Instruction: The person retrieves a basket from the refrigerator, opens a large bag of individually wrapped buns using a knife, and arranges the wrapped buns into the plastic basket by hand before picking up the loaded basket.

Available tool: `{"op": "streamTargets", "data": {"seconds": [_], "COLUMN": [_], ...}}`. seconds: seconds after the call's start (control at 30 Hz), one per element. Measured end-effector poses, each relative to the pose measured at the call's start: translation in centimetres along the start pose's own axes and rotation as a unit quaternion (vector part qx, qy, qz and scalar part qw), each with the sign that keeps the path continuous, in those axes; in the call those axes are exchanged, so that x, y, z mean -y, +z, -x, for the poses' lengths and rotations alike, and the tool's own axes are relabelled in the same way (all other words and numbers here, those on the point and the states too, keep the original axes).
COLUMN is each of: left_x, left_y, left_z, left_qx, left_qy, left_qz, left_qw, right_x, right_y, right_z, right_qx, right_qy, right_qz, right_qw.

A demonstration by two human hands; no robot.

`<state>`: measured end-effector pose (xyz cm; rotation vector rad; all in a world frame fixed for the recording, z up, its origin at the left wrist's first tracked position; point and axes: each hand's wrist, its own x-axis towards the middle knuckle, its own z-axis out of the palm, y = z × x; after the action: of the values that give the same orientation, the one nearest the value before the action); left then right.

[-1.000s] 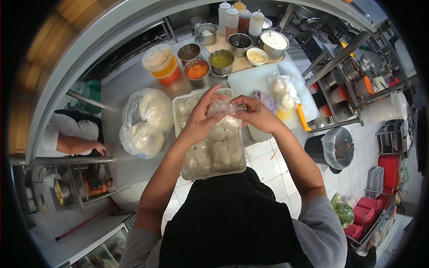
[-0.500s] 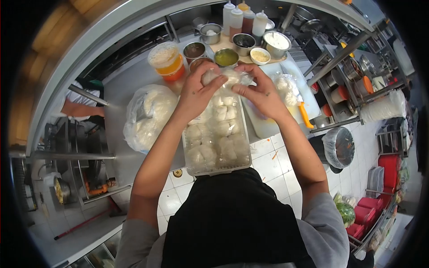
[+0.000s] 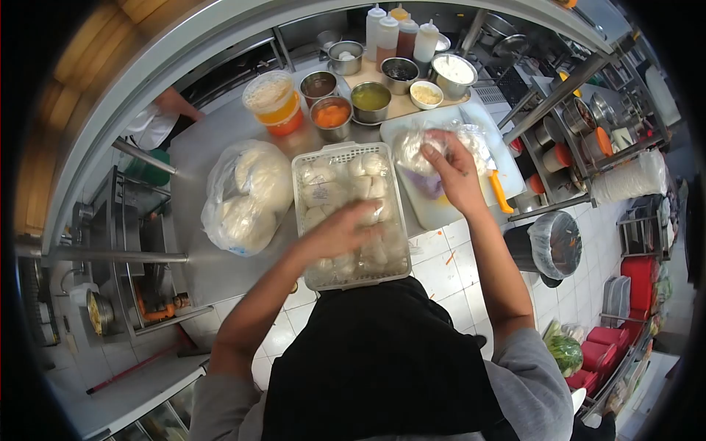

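My right hand grips a clear plastic bag of white food above the white cutting board. The bag's exact contents cannot be made out. My left hand, blurred by motion, passes over a white plastic basket with its fingers stretched out and nothing visible in them. In the basket lie several plastic-wrapped portions of white round pieces. A second clear bag rests on the board, beside a knife with an orange handle.
A large bag of white dough-like lumps lies left of the basket. Behind stand a tub of orange liquid, metal pots, a small white bowl and squeeze bottles. Another person's arm shows at the far left.
Both hands were together on a bag above the basket's far end. My right hand has carried the bag right, over the board; my left has come back toward me over the basket.
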<state>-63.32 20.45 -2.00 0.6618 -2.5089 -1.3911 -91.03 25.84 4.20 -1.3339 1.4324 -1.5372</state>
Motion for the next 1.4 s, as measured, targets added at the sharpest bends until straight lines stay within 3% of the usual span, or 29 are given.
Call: {"op": "streamTargets", "data": {"seconds": [0.03, 0.13, 0.23, 0.33, 0.47, 0.57, 0.73, 0.83, 0.97, 1.0, 1.1, 1.17, 1.23, 1.33, 1.4], "left_x": [0.2, 0.5, -0.6, -1.9, -1.4, -1.6, -2.5, -1.9, 0.8, 0.2, 0.2, 0.4, -0.1, -0.2, -0.2], "left_y": [1.4, 4.7, 4.1, 3.7, 4.9, 3.9, 0.8, 1.1, 2.1, 1.6, 1.8, 1.3, 0.9, 0.5, 0.4], "left_z": [0.9, 2.4, 2.9, 3.4, 4.1, 4.6, 5.3, 4.0, 1.2, 0.8, 0.2, 0.0, 0.2, -0.6, -1.1], "left_qx": [0.049, 0.033, 0.091, 0.131, 0.053, -0.028, -0.157, -0.112, -0.067, -0.045, -0.023, -0.017, -0.038, -0.070, -0.092], "left_qy": [-0.016, 0.052, 0.013, 0.010, 0.073, 0.095, -0.002, -0.018, 0.014, 0.013, 0.003, -0.006, -0.003, -0.002, 0.007], "left_qz": [-0.045, -0.139, -0.149, -0.173, -0.214, -0.187, -0.064, -0.036, -0.062, -0.081, -0.102, -0.079, -0.080, -0.070, -0.066], "left_qw": [0.998, 0.988, 0.985, 0.976, 0.973, 0.977, 0.986, 0.993, 0.996, 0.996, 0.995, 0.997, 0.996, 0.995, 0.994], "right_x": [-0.9, -3.7, -4.8, -4.9, -5.0, -5.1, -5.8, -8.5, -8.2, -7.4, -6.4, -7.1, -7.9, -11.8, -13.4], "right_y": [-0.3, -0.3, 0.1, 0.8, 2.0, 3.0, 4.6, 4.9, 3.2, 2.1, -2.9, -7.3, -10.0, -11.5, -12.1], "right_z": [0.7, 2.7, 3.8, 4.2, 4.7, 5.0, 8.2, 9.7, 9.9, 9.4, 5.8, 3.4, 1.8, 0.8, 0.0], "right_qx": [0.003, 0.009, 0.017, 0.041, 0.065, 0.115, 0.196, 0.207, 0.242, 0.234, 0.066, -0.123, -0.181, -0.126, -0.093], "right_qy": [0.021, 0.058, 0.053, 0.075, 0.067, -0.119, -0.028, -0.153, -0.093, -0.123, -0.109, -0.040, 0.009, 0.149, 0.186], "right_qz": [-0.003, -0.019, 0.031, -0.009, 0.010, 0.213, 0.229, 0.362, 0.339, 0.337, 0.323, 0.392, 0.503, 0.521, 0.469], "right_qw": [1.000, 0.998, 0.998, 0.996, 0.996, 0.963, 0.953, 0.896, 0.904, 0.904, 0.938, 0.911, 0.845, 0.831, 0.858]}}
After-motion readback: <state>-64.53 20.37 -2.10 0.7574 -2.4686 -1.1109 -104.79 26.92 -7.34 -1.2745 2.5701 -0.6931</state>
